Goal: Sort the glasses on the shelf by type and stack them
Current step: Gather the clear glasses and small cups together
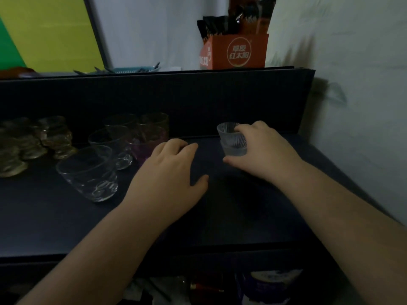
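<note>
Right now we are curling the fingers of our right hand [262, 150] around a small ribbed frosted glass [232, 140], the thumb reaching along its lower front and the other fingers wrapping its far right side. That glass is looking like two nested together, though we cannot tell for sure, and it is standing upright on the dark shelf [231, 205] right of centre in the frame, near the back wall of the unit. Our left hand [170, 172] is lying palm down at centre frame, its fingers close together and gently bent, holding nothing; whether the fingertips are touching the purple glass [143, 148] just beyond them we cannot tell. Further left, clear tumblers [88, 172] are standing in a loose group, the nearest one tilting toward the lower left. Amber ridged glasses [33, 144] are crowding the far left edge. Along the upper middle of the frame, an orange box [237, 51] is sitting on the ledge above.
</note>
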`<state>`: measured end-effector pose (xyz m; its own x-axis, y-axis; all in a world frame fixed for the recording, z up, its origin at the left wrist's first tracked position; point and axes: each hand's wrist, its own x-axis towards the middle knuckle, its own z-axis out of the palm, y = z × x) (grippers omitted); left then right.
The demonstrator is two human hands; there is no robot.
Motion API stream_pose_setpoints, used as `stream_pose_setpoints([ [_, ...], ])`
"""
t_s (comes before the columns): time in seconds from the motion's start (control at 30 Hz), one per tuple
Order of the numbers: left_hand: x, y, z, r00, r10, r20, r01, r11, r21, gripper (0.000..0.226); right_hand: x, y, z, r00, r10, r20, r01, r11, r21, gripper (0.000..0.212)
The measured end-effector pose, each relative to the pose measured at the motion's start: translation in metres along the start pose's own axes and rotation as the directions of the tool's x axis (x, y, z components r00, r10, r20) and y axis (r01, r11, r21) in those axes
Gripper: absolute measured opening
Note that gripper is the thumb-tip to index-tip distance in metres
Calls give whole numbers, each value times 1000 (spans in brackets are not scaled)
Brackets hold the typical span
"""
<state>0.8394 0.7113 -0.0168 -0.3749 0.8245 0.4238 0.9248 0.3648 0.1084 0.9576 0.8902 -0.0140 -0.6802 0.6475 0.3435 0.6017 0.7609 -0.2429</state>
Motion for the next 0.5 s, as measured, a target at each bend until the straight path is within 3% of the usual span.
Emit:
stream_pose_setpoints([
  [0.2,-35,-16,-20,996,25,-90,-12,990,141,68,-40,-32,-12,985,-76,-152,81,996,28,69],
  [0.5,-124,-119,-77,981,-101,-167,128,979,157,69,-89,-140,1,963,-250,-102,259,961,92,56],
])
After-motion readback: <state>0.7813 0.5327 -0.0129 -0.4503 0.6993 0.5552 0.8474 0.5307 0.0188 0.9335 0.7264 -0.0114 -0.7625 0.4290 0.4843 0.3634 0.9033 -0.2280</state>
